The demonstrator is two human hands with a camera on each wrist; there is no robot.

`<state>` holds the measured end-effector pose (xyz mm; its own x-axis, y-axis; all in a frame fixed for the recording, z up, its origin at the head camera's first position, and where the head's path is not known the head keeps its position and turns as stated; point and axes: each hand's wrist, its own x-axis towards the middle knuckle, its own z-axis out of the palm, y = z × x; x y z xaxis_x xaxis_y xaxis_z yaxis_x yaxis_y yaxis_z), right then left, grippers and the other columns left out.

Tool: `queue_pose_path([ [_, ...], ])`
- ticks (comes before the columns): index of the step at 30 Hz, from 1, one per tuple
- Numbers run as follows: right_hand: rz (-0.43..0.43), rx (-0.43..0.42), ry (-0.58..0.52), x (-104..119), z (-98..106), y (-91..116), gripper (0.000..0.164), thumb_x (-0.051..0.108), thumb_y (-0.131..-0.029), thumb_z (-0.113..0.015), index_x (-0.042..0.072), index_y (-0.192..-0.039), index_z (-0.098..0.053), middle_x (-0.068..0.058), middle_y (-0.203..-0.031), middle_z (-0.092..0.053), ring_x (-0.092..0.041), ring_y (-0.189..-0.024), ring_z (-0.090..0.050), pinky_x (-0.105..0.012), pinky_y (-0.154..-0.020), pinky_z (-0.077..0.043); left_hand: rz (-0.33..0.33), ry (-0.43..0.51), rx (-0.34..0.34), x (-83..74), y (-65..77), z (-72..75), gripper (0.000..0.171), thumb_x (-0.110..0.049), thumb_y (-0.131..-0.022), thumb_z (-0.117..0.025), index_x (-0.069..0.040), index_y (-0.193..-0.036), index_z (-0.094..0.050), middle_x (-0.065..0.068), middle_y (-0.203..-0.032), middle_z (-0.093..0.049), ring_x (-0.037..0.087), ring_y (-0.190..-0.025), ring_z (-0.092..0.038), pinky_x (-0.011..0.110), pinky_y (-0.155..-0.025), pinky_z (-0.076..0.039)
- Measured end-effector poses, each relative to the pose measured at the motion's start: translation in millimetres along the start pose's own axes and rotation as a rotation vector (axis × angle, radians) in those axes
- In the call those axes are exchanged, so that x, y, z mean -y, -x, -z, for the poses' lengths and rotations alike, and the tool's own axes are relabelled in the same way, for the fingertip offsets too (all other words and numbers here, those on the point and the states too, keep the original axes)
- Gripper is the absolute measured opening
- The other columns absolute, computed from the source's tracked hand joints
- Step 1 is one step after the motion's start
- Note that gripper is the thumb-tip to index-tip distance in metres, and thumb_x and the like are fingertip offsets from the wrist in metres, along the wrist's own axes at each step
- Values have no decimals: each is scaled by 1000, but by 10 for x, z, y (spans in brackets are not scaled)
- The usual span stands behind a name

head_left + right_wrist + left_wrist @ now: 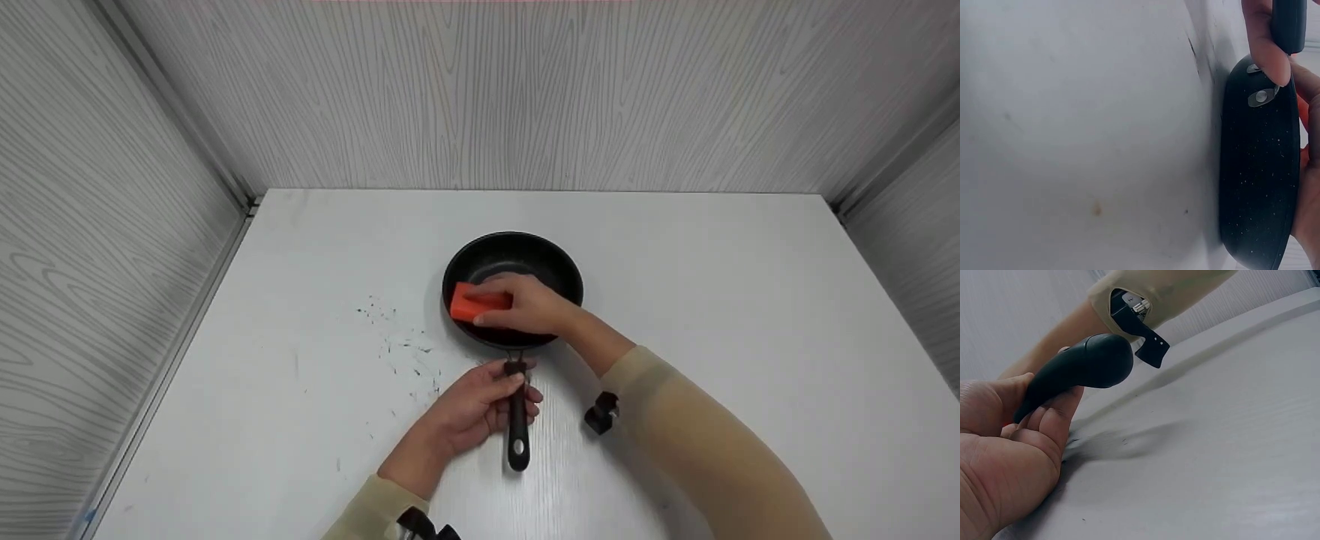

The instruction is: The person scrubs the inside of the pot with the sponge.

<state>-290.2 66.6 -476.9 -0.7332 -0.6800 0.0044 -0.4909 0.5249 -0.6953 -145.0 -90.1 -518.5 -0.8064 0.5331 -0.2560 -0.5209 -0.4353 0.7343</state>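
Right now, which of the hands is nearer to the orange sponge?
Right: the right hand grips the orange sponge inside the pan. The left hand is farther off, nearer the person's body, holding the pan's handle.

grey wood-grained walls (480, 97) enclose a white, dark-flecked tabletop (712, 285) on three sides.

A speckled black pan (1258, 174) sits on the white table (1084, 112) at right; at upper right the left hand (1265, 42) touches its handle (1289, 25); the right hand (1311, 197) shows at the right edge.
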Motion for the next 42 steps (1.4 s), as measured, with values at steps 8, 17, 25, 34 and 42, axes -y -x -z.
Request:
queue_pose_path([
  [8, 26, -19, 34, -8, -18, -31, 52, 45, -97, -79, 27, -144, -68, -9, -149, -59, -25, -138, -53, -42, -113, -47, 2, -8, -12, 12, -6, 12, 41, -10, -111, -54, 3, -150, -48, 15, -101, -73, 19, -86, -75, 35, -85, -64],
  [17, 39, -53, 62, -26, -18, -84, 55, 46, -96, -80, 26, -146, -67, -13, -149, -58, -29, -137, -54, -44, -113, -46, -10, -13, -15, 4, -2, 2, 42, -10, -111, -55, 4, -150, -47, 15, -101, -73, 19, -86, -75, 35, -85, -65],
  [25, 36, -49, 130, -21, 17, -114, 57, 48, -95, -78, 26, -146, -67, -11, -150, -56, -31, -137, -53, -47, -113, -45, -10, -7, -13, 9, 0, -4, 41, -10, -111, -54, 2, -150, -48, 15, -100, -73, 19, -86, -75, 35, -85, -65],
  [34, 16, 1, 200, -34, 9, -153, 62, 49, -97, -76, 30, -154, -59, -14, -156, -51, -34, -144, -46, -52, -119, -39, -6, -5, -12, 21, -12, 6, 41, -11, -111, -54, 3, -150, -48, 14, -101, -73, 19, -86, -75, 35, -84, -65],
  [42, 10, 15, 215, -32, 21, -181, 64, 48, -97, -76, 32, -155, -56, -15, -156, -51, -33, -142, -47, -49, -117, -42, -10, 8, -12, 12, -12, -5, 40, -11, -111, -56, 1, -148, -50, 15, -101, -72, 20, -86, -75, 36, -85, -65],
])
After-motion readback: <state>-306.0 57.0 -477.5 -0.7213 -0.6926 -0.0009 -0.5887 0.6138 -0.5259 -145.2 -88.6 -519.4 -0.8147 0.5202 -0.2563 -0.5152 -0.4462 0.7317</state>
